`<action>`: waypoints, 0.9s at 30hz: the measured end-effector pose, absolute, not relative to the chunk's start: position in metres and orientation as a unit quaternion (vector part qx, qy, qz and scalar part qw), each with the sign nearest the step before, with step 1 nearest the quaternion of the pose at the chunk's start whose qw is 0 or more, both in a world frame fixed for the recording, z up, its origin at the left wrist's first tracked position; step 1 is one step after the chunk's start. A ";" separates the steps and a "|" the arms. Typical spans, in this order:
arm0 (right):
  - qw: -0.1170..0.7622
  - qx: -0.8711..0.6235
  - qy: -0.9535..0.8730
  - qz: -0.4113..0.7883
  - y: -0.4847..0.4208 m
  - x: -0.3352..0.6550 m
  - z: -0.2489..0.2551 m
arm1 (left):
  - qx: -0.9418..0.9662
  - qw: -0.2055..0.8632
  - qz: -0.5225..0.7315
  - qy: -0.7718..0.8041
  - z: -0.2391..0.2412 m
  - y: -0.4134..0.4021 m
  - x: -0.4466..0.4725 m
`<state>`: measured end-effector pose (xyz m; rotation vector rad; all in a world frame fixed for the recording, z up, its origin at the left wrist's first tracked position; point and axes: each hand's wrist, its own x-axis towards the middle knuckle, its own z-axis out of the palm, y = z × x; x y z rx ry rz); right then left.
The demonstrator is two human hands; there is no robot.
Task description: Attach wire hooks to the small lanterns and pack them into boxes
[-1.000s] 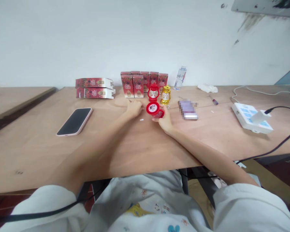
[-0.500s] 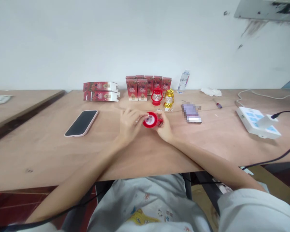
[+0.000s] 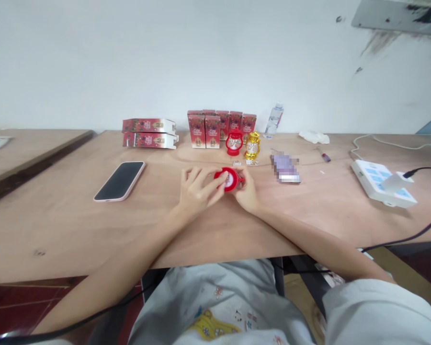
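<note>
Right hand (image 3: 247,194) wraps a red lantern (image 3: 233,181) — left hand (image 3: 198,190), half-spread, touches its base.

Bright, even indoor light; pic a bit soft.
Faint shadows under forearms (image 3: 305,235) & pwr strip (image 3: 366,178); wide-angle distort. stretches sleeve (image 3: 380,311) nr btm R; print on red boxes (image 3: 212,132) blurry, purple phone (image 3: 285,165) pixelated.

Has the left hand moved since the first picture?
Yes. The left hand has drawn back toward the person, farther from the upright red boxes.
</note>
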<state>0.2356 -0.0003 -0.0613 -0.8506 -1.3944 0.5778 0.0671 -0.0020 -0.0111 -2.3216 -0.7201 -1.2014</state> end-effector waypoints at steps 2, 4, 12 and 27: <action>0.654 -0.377 -0.603 0.258 0.000 0.236 -0.062 | -0.839 0.240 -0.426 -0.239 -0.013 -0.002 0.067; 0.659 -0.382 -0.595 0.256 0.001 0.237 -0.061 | -0.847 0.250 -0.407 -0.233 -0.013 -0.001 0.068; 0.661 -0.391 -0.579 0.275 0.002 0.237 -0.061 | -0.861 0.203 -0.376 -0.275 -0.014 -0.002 0.071; 0.653 -0.466 -0.525 0.284 0.014 0.247 -0.065 | -0.838 0.008 -0.216 -0.502 -0.024 0.066 0.033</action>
